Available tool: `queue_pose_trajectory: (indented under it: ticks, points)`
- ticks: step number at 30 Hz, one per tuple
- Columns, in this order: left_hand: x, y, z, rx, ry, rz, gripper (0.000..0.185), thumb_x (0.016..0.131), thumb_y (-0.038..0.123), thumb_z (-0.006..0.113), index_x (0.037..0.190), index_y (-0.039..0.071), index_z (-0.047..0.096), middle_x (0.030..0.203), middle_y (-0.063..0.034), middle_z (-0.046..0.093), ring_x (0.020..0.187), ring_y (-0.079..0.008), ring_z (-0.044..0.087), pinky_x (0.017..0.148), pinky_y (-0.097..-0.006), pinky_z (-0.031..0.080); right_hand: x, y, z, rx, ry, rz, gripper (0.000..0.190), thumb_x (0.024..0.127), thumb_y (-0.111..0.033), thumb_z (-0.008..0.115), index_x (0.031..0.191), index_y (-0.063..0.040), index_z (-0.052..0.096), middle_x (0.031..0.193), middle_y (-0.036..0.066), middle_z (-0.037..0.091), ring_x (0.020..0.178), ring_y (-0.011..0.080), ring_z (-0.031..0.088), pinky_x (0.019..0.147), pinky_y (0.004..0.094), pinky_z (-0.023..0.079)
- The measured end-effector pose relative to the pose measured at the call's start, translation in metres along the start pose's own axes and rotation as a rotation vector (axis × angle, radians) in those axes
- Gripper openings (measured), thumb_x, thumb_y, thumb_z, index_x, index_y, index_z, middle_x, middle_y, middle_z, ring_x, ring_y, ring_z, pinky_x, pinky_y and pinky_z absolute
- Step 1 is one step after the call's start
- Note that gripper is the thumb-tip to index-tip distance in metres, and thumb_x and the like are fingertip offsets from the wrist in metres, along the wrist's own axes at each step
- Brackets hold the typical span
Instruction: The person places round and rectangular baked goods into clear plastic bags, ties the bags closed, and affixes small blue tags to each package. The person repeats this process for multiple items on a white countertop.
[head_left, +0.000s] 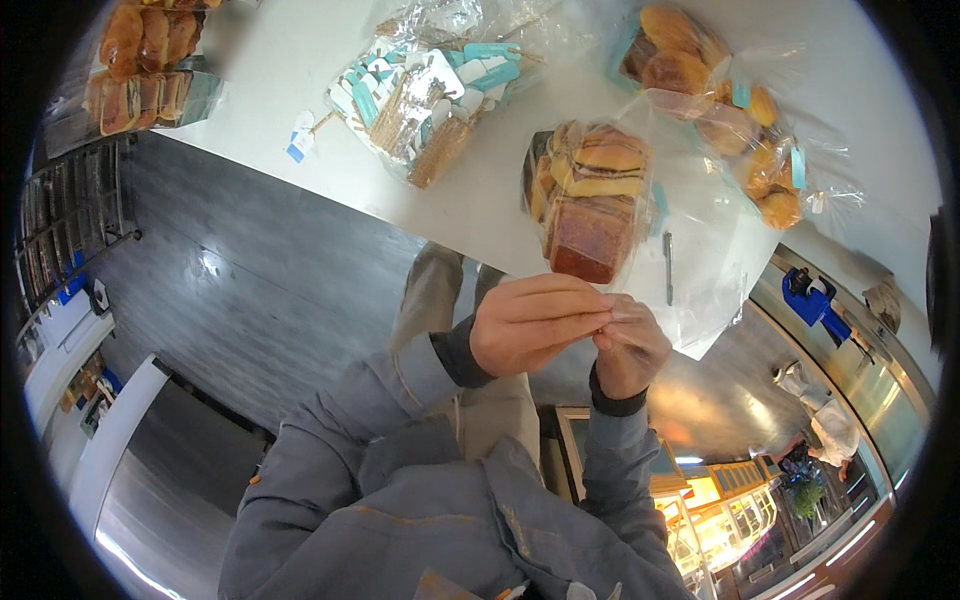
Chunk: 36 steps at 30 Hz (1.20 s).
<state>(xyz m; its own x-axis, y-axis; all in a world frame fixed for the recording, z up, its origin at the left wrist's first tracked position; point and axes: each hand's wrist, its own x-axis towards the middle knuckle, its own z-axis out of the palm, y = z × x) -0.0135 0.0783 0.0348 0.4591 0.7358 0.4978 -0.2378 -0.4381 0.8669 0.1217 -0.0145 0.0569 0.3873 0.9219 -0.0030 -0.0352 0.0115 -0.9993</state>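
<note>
Both of my hands meet at the near edge of the white table (315, 176), pinching the gathered end of a clear plastic bag. My left hand (532, 322) is on the left, its fingertips against those of my right hand (634, 337). Just beyond them lies the clear bag of bread (596, 232), with a brown loaf nearest me and sliced, dark-swirled bread behind it. A pen (668, 268) lies to its right. Left of the bread, an open-looking plastic bag of tags with twine (427, 105) rests on the table, and a loose tag (300, 142) lies beside it.
Bagged rolls with teal tags (757, 150) lie at the right. More packed bread (142, 97) stands at the far left corner, above a metal rack (71, 210). A blue tape dispenser (814, 304) is at the right. Another person (832, 431) is farther off at the lower right.
</note>
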Motion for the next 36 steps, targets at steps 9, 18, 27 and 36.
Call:
queue_pose_trajectory:
  ticks: [9,18,27,36]
  points:
    - [0.009,0.003,-0.002,-0.062,0.05,-0.079,0.024,0.068,-0.006,0.066,0.091,-0.001,0.067,0.092,-0.0127,0.064,0.079,-0.027,0.062,0.07,-0.0352,0.05,0.011,-0.013,0.016,0.207,0.228,0.17,0.02,0.065,0.008,0.072,0.082,0.0,0.067,0.096,0.014,0.059,0.087,0.0236,0.057,0.078,0.0336,0.047]
    - [0.016,-0.002,-0.003,-0.151,0.017,-0.115,0.024,0.068,-0.004,0.068,0.091,0.002,0.066,0.089,-0.0113,0.063,0.078,-0.027,0.061,0.068,-0.0339,0.049,0.008,-0.005,0.011,-0.172,0.063,-0.063,0.03,0.069,0.009,0.066,0.098,0.003,0.064,0.099,0.013,0.06,0.091,0.0236,0.056,0.08,0.0316,0.045]
    - [0.008,0.014,-0.001,-0.097,0.106,-0.208,0.019,0.069,-0.007,0.068,0.086,0.001,0.067,0.091,-0.012,0.064,0.082,-0.0262,0.061,0.073,-0.0342,0.049,0.002,-0.02,0.027,0.081,0.235,0.046,0.032,0.069,0.01,0.065,0.1,0.002,0.061,0.099,0.013,0.059,0.097,0.0235,0.054,0.083,0.034,0.044]
    - [0.005,0.009,-0.001,-0.163,0.096,-0.17,0.023,0.068,-0.006,0.068,0.09,0.003,0.067,0.092,-0.0108,0.062,0.08,-0.0264,0.06,0.07,-0.0346,0.048,-0.002,-0.014,0.021,-0.155,0.158,-0.034,0.022,0.072,0.007,0.065,0.094,0.002,0.065,0.099,0.016,0.062,0.093,0.026,0.058,0.083,0.0343,0.045]
